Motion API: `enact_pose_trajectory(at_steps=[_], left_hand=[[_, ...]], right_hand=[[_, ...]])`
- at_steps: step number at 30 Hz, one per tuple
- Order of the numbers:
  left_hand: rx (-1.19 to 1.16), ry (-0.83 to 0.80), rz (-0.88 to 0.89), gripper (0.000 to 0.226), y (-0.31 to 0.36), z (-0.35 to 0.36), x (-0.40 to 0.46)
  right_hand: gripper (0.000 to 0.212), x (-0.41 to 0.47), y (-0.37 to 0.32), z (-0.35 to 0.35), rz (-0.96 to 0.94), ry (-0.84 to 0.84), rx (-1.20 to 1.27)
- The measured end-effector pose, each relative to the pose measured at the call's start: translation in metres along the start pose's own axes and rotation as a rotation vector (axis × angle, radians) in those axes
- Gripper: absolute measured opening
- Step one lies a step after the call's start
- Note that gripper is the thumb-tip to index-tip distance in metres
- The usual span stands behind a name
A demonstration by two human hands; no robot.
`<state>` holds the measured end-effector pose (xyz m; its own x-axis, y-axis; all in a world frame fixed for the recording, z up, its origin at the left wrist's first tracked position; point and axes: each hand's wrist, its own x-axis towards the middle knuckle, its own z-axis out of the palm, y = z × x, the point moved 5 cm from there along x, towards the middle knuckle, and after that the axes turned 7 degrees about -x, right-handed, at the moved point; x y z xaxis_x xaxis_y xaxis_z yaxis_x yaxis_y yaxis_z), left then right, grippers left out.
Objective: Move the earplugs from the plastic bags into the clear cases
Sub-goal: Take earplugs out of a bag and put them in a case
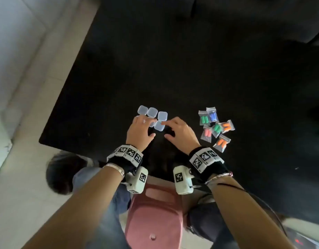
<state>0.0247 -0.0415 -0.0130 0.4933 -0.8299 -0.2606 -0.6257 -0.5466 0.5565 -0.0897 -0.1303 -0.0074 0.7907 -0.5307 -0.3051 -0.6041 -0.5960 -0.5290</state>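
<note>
Several small clear plastic cases (152,112) lie clustered on the black table (173,69), all with lids down. My left hand (139,131) rests over the left part of the cluster, its fingertips touching a partly hidden case. My right hand (180,133) reaches in from the right, and its fingertips touch the nearest case (158,126) at its right edge. To the right lies a loose pile of small plastic bags (216,127) holding green, blue, orange and pink earplugs. Neither hand touches the bags.
The table's left edge (68,72) borders a pale tiled floor. A pink stool (155,218) stands below the near edge between my arms. A dark sofa (263,18) sits behind the table. Tracking bands wrap both wrists.
</note>
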Motion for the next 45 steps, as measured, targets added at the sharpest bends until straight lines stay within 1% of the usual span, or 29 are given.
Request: enact_pose_trajectory(at_steps=[3,4,6,9,12,14,16,17,19,20,21,22,26,28,31,32,34,37,41,45], left_hand=[[-0.006,0.026,-0.02,0.047,-0.01,0.006,0.007],[-0.002,0.036,-0.03,0.046,-0.013,0.008,0.009],[0.006,0.058,-0.01,0.044,-0.02,0.014,0.012],[-0.002,0.097,0.066,0.037,-0.024,0.015,0.017],[-0.043,0.067,0.129,0.036,-0.023,0.019,0.026],[-0.116,0.055,0.161,0.038,-0.024,0.02,0.031],[-0.255,0.049,0.187,0.04,-0.021,0.02,0.032],[-0.333,0.053,0.213,0.04,-0.019,0.02,0.032],[-0.45,0.08,0.274,0.04,-0.013,0.019,0.032],[-0.481,0.092,0.298,0.04,-0.011,0.02,0.032],[-0.502,0.097,0.312,0.041,-0.009,0.02,0.032],[-0.523,0.096,0.318,0.041,-0.009,0.021,0.033],[-0.592,0.073,0.324,0.042,-0.006,0.024,0.028],[-0.632,0.059,0.314,0.043,-0.004,0.025,0.021],[-0.65,0.032,0.321,0.045,-0.002,0.028,0.011],[-0.633,0.025,0.329,0.045,-0.001,0.03,0.008],[-0.619,-0.004,0.323,0.043,0.001,0.034,0.001],[-0.631,-0.048,0.283,0.04,0.004,0.04,-0.014],[-0.673,-0.02,0.299,0.045,0.001,0.048,-0.037],[-0.783,-0.028,0.254,0.044,-0.009,0.071,-0.05]], right_hand=[[0.056,0.016,-0.008,0.017,-0.023,-0.012,-0.082],[0.057,0.02,-0.01,0.022,-0.012,-0.017,-0.125],[0.05,0.027,-0.008,0.029,-0.012,0.028,-0.22],[0.035,0.034,-0.004,0.034,-0.056,0.131,-0.323],[0.028,0.038,0.001,0.036,-0.118,0.231,-0.346],[0.027,0.038,0.007,0.029,-0.095,0.325,-0.252],[0.026,0.035,0.016,0.019,-0.015,0.377,0.001],[0.022,0.034,0.021,0.017,0.027,0.362,0.171],[0.013,0.034,0.027,0.017,0.103,0.259,0.513],[0.013,0.033,0.028,0.018,0.12,0.216,0.641],[0.015,0.032,0.028,0.019,0.121,0.193,0.717],[0.018,0.031,0.029,0.019,0.11,0.188,0.746],[0.032,0.023,0.031,0.021,0.025,0.198,0.683],[0.035,0.014,0.031,0.024,0.014,0.179,0.738],[0.029,0.002,0.031,0.028,0.015,0.147,0.853],[0.025,-0.002,0.03,0.028,0.021,0.149,0.85],[0.021,-0.011,0.03,0.029,0.052,0.18,0.768],[0.022,-0.027,0.032,0.031,0.079,0.225,0.653],[0.022,-0.048,0.031,0.039,0.029,0.209,0.729],[0.015,-0.057,0.037,0.061,0.067,0.22,0.696]])
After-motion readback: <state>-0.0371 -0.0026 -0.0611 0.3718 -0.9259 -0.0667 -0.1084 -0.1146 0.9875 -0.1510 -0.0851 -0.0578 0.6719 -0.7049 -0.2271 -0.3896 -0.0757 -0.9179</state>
